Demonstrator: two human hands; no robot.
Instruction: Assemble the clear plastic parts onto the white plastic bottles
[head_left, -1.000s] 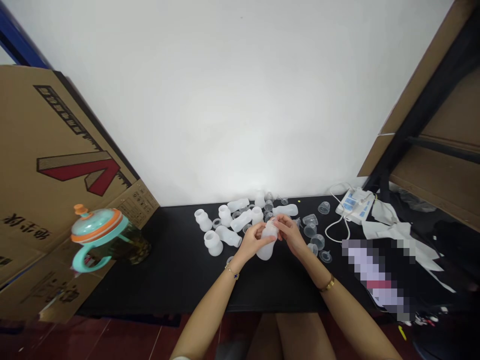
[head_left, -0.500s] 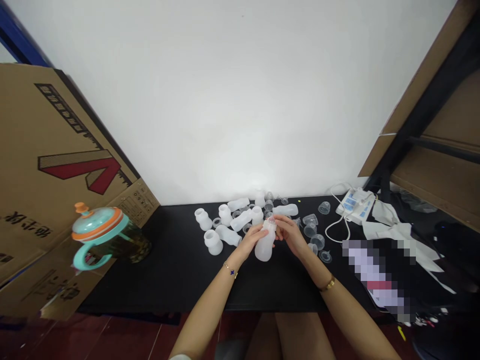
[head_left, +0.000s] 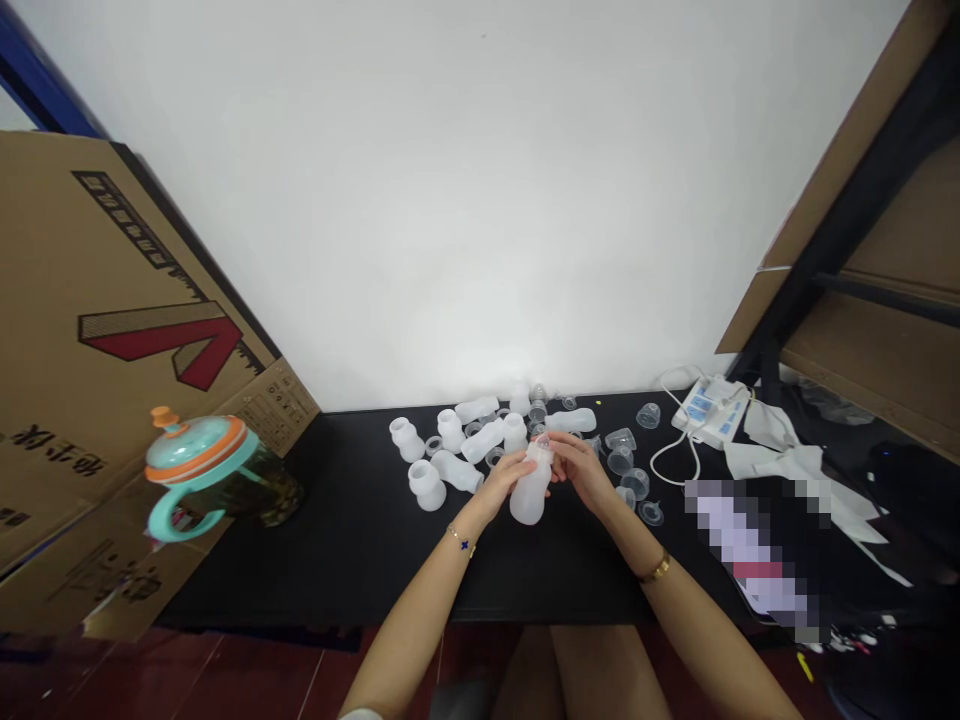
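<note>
My left hand (head_left: pixel 507 480) is wrapped round a frosted white baby bottle (head_left: pixel 529 498), which stands nearly upright just above or on the black table (head_left: pixel 360 550); I cannot tell which. At the bottle's top, the fingers of my right hand (head_left: pixel 576 466) pinch the clear nipple (head_left: pixel 543 441). Behind and left of the hands are several more frosted bottles (head_left: pixel 427 487), some upright, some lying down. Clear caps (head_left: pixel 636 484) and a loose nipple (head_left: pixel 651 513) lie right of my right hand.
A jug with a turquoise lid and handle (head_left: pixel 199 455) stands at the left by a large cardboard box (head_left: pixel 112 350). To the right are a white power strip (head_left: pixel 709 410) with a cable, crumpled tissue (head_left: pixel 817 470) and a blurred-out phone-like item (head_left: pixel 750 560). A white wall rises behind.
Almost nothing differs. Both hands stay on the bottle, and the fingers of my right hand have shifted very slightly at the nipple.
</note>
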